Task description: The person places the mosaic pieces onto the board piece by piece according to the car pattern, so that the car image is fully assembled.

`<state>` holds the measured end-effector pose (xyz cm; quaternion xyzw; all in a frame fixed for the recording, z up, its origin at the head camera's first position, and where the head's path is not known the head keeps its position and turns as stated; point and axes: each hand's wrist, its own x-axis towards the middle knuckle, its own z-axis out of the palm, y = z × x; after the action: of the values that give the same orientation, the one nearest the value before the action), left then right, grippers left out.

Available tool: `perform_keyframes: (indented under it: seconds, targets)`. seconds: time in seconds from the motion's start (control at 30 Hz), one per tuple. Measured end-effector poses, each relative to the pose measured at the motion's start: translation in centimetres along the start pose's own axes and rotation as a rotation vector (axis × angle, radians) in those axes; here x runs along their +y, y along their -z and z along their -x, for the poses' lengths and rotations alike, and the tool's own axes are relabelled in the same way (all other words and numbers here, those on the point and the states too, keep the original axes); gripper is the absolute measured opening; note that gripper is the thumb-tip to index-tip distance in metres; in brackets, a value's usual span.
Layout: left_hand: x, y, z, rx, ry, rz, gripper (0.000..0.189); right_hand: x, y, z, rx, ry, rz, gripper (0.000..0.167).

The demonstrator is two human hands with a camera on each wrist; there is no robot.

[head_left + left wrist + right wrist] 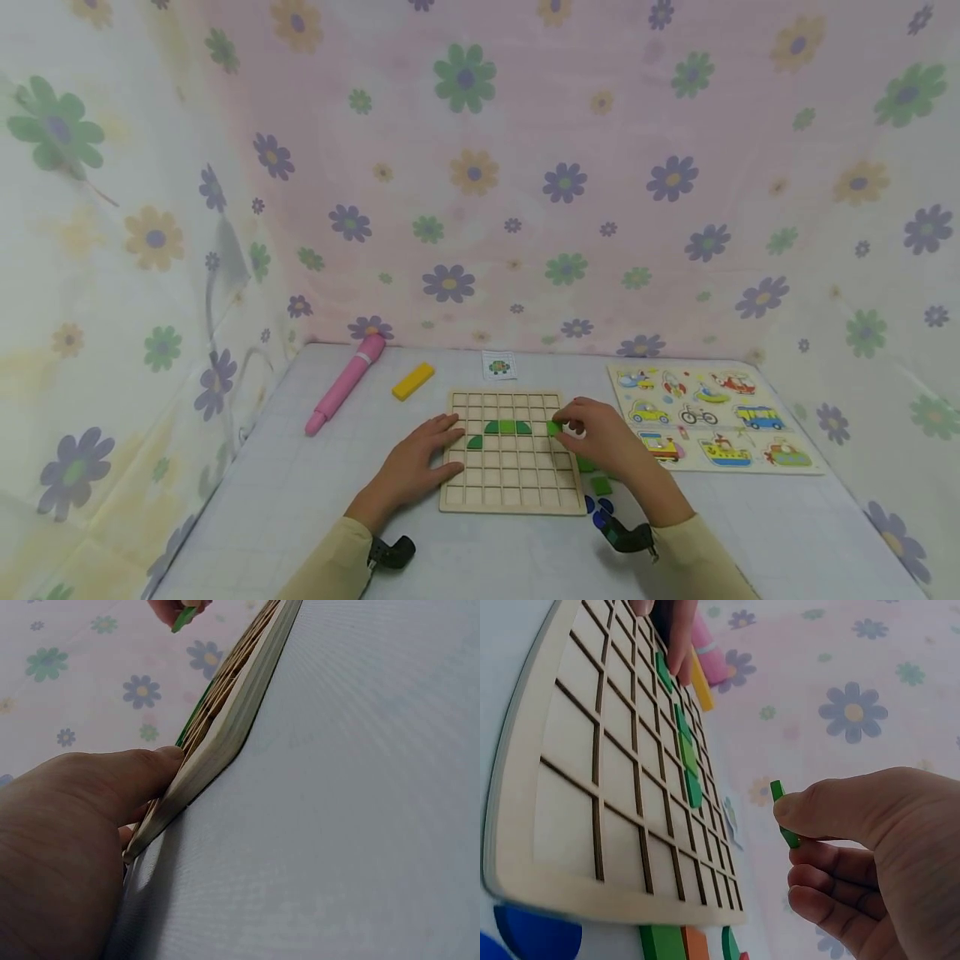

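A wooden grid board (512, 509) lies on the table in the head view. In its cells sit a light green square tile (507, 427), a dark green curved tile on either side of it, and another dark green curved tile (476, 442) lower left. My left hand (416, 458) rests on the board's left edge; the left wrist view shows its thumb (161, 761) on the rim. Between thumb and index finger, my right hand (603, 437) pinches a green tile (778, 796). That tile is raised above the board's right side, apart from the cells.
Loose green tiles (602, 485) and blue curved pieces (605, 505) lie right of the board. An orange piece (695, 943) shows in the right wrist view. Behind are a pink stick (347, 383), a yellow block (413, 381) and a pattern card (498, 366). A vehicle puzzle (701, 417) lies right.
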<state>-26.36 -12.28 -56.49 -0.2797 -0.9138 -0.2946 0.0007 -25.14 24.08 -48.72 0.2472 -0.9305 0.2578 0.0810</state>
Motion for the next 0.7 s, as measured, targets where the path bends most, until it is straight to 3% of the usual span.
perform_keyframes:
  seconds: [0.7]
  targets:
    - [0.3,0.3,0.1,0.007,-0.003,0.02,0.059,-4.2,-2.1,-2.9,-0.055,-0.02,-0.029,0.02]
